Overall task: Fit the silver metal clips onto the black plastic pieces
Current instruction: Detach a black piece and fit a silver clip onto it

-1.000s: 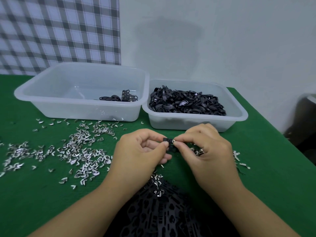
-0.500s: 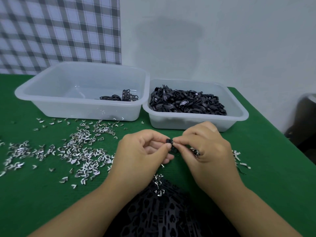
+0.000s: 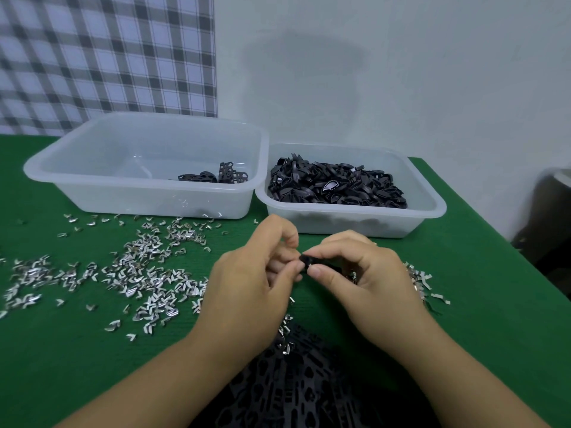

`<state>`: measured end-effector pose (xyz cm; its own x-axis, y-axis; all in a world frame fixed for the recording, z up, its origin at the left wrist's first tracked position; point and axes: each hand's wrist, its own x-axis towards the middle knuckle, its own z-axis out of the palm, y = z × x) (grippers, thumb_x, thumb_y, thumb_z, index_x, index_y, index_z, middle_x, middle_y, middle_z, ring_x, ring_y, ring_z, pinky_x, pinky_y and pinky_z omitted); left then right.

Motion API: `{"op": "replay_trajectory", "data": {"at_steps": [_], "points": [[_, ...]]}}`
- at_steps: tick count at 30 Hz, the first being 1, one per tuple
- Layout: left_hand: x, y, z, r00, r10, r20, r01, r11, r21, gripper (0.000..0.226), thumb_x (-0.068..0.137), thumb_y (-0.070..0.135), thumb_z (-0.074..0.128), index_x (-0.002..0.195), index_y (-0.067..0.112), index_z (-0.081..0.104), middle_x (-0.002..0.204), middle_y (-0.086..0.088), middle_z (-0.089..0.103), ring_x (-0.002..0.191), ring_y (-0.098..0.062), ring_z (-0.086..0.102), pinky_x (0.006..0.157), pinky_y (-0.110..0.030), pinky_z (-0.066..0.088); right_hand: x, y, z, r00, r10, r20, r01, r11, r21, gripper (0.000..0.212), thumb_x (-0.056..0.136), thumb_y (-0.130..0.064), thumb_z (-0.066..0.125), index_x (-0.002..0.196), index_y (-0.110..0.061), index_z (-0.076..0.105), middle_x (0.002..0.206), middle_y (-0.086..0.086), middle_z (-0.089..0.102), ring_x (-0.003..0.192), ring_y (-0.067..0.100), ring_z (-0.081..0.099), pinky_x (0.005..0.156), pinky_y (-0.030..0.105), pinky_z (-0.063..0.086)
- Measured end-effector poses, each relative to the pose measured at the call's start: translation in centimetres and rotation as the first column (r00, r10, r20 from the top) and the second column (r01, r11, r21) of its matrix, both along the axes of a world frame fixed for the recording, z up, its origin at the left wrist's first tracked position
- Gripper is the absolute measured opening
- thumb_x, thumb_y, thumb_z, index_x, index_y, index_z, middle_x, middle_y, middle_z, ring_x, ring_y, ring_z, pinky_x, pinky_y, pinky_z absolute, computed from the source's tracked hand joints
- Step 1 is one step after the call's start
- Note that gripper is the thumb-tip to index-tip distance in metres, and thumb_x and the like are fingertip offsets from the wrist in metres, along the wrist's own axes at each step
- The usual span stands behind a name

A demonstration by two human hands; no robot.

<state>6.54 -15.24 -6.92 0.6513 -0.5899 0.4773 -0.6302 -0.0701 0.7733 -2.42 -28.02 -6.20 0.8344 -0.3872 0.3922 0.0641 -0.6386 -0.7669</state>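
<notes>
Silver clips lie scattered in a wide drift out to the left of the left hand, with a smaller cluster just beyond the right hand. One black plastic piece sits between the two hands, raised off the green table.

The right hand is curled tight, thumb and forefinger pinching the piece from its side. The left hand is curled too, its thumb and lower fingers nipping the piece's other end while its forefinger arches up clear. A glint of silver shows right at the meeting of the thumbs; whether that clip is seated or only started, I cannot tell from where I stand.

Straight ahead of the right hand, the right tub is heaped with black pieces. Ahead of the left hand, the left tub holds only a few. If those few are the finished ones, I'd say the job has barely begun, with a great many clips and pieces left to go.

Nearer than both wrists, a black patterned sheet lies with a few stray clips on its top edge.
</notes>
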Motion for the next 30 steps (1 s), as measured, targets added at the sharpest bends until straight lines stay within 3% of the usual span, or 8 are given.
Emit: {"op": "replay_trajectory", "data": {"at_steps": [5,10,14,16,20,23,30], "points": [[-0.1,0.1,0.0,1.000,0.009,-0.012,-0.009,1.000,-0.001,0.040,0.078,0.005,0.071,0.085,0.035,0.044,0.079,0.016,0.069,0.065,-0.002,0.065,0.061,-0.017,0.051,0.0,0.1,0.1,0.999,-0.032,0.015,0.033,0.998,-0.057,0.013,0.077,-0.009,0.072,0.084,-0.020,0.073,0.085,-0.010,0.064,0.088,0.009,0.059,0.080,0.022,0.045],[0.2,0.0,-0.2,0.996,0.014,-0.091,-0.014,1.000,-0.007,0.038,0.078,0.004,0.070,0.088,0.036,0.053,0.075,0.014,0.069,0.064,-0.003,0.065,0.060,-0.013,0.050,0.4,0.5,0.1,0.997,-0.062,0.035,0.067,0.988,-0.139,0.011,0.077,-0.013,0.072,0.086,-0.020,0.074,0.084,-0.008,0.062,0.088,0.012,0.057,0.079,0.025,0.045],[0.9,-0.2,-0.7,0.976,0.079,-0.204,-0.089,0.995,-0.039,0.036,0.081,0.006,0.067,0.094,0.039,0.060,0.071,0.009,0.069,0.063,-0.008,0.066,0.063,-0.023,0.054,0.3,0.5,0.1,0.988,-0.143,0.055,0.151,0.971,-0.183,0.029,0.075,-0.019,0.075,0.103,-0.025,0.068,0.096,-0.012,0.058,0.095,0.007,0.053,0.083,0.016,0.040],[1.5,-0.3,-1.0,0.951,0.153,-0.269,-0.175,0.983,-0.061,0.033,0.082,0.007,0.066,0.091,0.039,0.063,0.068,0.008,0.069,0.061,-0.011,0.065,0.063,-0.029,0.055,0.1,0.3,0.3,0.985,-0.148,0.086,0.167,0.945,-0.282,0.027,0.074,-0.017,0.075,0.099,-0.024,0.066,0.095,-0.013,0.058,0.093,0.008,0.053,0.082,0.013,0.038],[2.2,-0.4,-1.2,0.902,0.200,-0.383,-0.257,0.961,-0.102,0.025,0.084,0.007,0.065,0.085,0.032,0.066,0.062,0.008,0.067,0.061,-0.014,0.066,0.066,-0.039,0.059,-0.1,0.9,-0.1,0.997,-0.003,-0.082,-0.031,0.912,-0.410,0.007,0.079,-0.018,0.069,0.086,-0.018,0.073,0.083,-0.008,0.062,0.086,0.013,0.051,0.080,0.021,0.039],[2.1,-0.3,-1.2,0.906,0.192,-0.378,-0.249,0.963,-0.107,0.025,0.084,0.007,0.065,0.083,0.032,0.067,0.061,0.009,0.067,0.060,-0.010,0.067,0.066,-0.036,0.059,0.2,1.0,-0.3,0.979,0.038,-0.199,-0.124,0.890,-0.438,0.011,0.082,-0.020,0.068,0.092,-0.018,0.074,0.084,-0.006,0.062,0.087,0.016,0.048,0.079,0.025,0.039],[1.9,-0.4,-1.0,0.906,0.178,-0.385,-0.233,0.967,-0.100,0.027,0.083,0.005,0.064,0.080,0.032,0.067,0.060,0.006,0.067,0.060,-0.013,0.066,0.065,-0.037,0.060,0.5,1.0,-0.5,0.955,0.091,-0.282,-0.210,0.879,-0.429,0.010,0.084,-0.026,0.065,0.090,-0.021,0.070,0.088,-0.007,0.060,0.092,0.013,0.045,0.084,0.028,0.039]]}}
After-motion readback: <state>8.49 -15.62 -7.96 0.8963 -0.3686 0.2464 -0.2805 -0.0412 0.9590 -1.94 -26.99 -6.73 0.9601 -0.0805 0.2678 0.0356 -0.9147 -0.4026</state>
